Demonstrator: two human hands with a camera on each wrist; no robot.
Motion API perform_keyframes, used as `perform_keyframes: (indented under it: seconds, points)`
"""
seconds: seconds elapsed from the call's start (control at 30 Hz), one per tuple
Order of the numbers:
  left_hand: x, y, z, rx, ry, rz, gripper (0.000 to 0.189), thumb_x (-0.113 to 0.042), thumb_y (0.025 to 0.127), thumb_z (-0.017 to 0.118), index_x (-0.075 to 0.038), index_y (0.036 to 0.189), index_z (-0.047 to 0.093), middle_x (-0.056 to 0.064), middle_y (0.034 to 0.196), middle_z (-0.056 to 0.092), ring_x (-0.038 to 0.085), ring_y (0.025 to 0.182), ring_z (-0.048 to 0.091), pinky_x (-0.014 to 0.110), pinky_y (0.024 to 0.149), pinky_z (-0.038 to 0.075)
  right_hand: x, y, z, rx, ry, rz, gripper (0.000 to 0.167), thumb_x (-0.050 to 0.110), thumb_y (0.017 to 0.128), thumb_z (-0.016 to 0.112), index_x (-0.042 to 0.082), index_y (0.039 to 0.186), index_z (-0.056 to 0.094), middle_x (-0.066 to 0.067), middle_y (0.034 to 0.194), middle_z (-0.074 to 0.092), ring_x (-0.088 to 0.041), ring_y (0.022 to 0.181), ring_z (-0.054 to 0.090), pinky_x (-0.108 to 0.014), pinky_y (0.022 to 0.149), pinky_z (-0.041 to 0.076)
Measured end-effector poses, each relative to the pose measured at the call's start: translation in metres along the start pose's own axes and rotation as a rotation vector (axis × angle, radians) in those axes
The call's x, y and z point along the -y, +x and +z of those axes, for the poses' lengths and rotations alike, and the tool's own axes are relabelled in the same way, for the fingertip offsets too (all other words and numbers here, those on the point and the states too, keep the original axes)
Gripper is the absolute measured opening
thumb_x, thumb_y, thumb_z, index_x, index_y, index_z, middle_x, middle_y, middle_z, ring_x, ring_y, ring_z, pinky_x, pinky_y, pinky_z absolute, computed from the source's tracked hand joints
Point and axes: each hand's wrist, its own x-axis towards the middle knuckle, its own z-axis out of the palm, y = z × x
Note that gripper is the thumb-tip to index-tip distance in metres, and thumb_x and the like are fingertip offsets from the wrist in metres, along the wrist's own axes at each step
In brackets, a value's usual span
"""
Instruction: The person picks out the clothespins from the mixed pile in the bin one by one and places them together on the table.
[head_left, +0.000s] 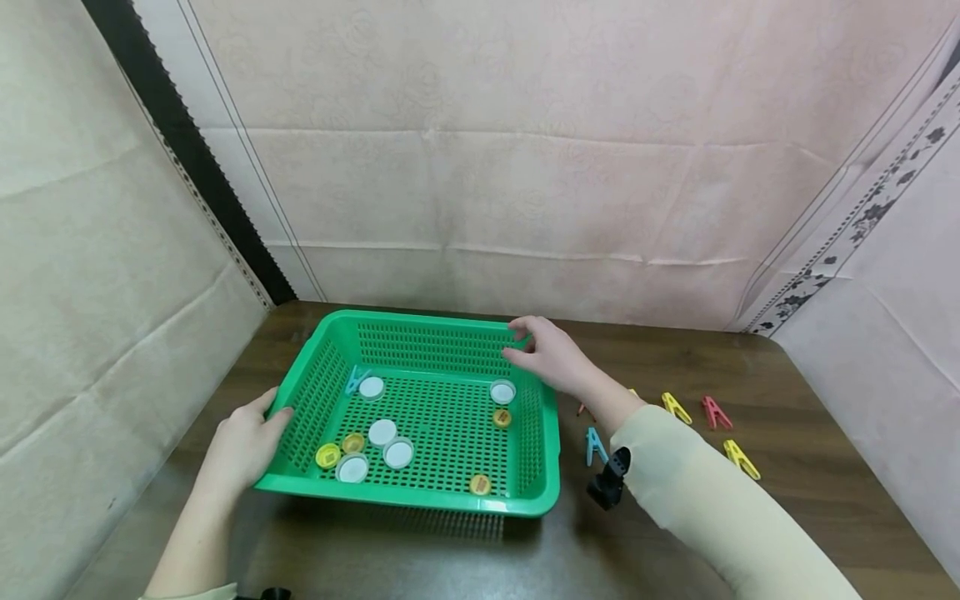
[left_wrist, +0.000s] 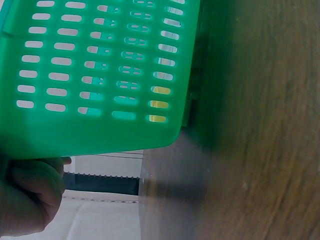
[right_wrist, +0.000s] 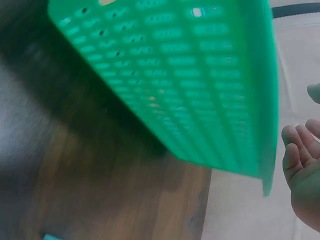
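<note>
A green plastic basket (head_left: 420, 497) with slotted sides stands in front of me. My left hand (head_left: 242, 443) grips its left rim, the thumb along the edge; in the left wrist view curled fingers (left_wrist: 42, 182) show beside the basket's corner. Near the back right corner, my right hand (head_left: 553, 357) has its fingers loosely bent and holds nothing. The right wrist view shows that hand beside the rim, with a gap between them. Inside the basket lie several white round caps (head_left: 398, 452), a yellow cap (head_left: 327, 455), several gold round pieces (head_left: 480, 484) and a blue clothespin (head_left: 355, 382).
Right of the basket, on the brown wooden table (head_left: 675, 508), lie a blue clothespin (head_left: 596, 447), a red clothespin (head_left: 716, 412) and yellow clothespins (head_left: 741, 459). The right forearm partly covers others. Pale cloth walls (head_left: 480, 192) rise behind and at both sides.
</note>
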Motion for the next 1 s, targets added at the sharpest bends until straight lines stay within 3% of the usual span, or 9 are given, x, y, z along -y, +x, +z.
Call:
perform_keyframes:
  seconds: [0.27,1.0]
  points:
    - [-0.002,0.003,-0.001,0.011,0.011,0.005,0.062,-0.037,0.100,0.034,0.008,0.143,0.028,0.031,0.120,0.051,0.027,0.074,0.052,0.034,0.059,0.039,0.015,0.009,0.003,0.050,0.008,0.014,0.048,0.031,0.092,0.060,0.009,0.133,0.049,-0.010,0.122,0.053,-0.020,0.098,0.054,-0.039,0.080,0.046]
    - [0.001,0.002,-0.001,0.008,0.012,-0.005,0.062,-0.037,0.100,0.034,0.008,0.143,0.028,0.031,0.121,0.051,0.028,0.076,0.053,0.034,0.059,0.039,0.038,0.024,0.010,0.058,0.023,-0.013,0.046,0.031,0.092,0.059,0.009,0.131,0.051,-0.011,0.121,0.054,-0.020,0.098,0.054,-0.038,0.082,0.046]
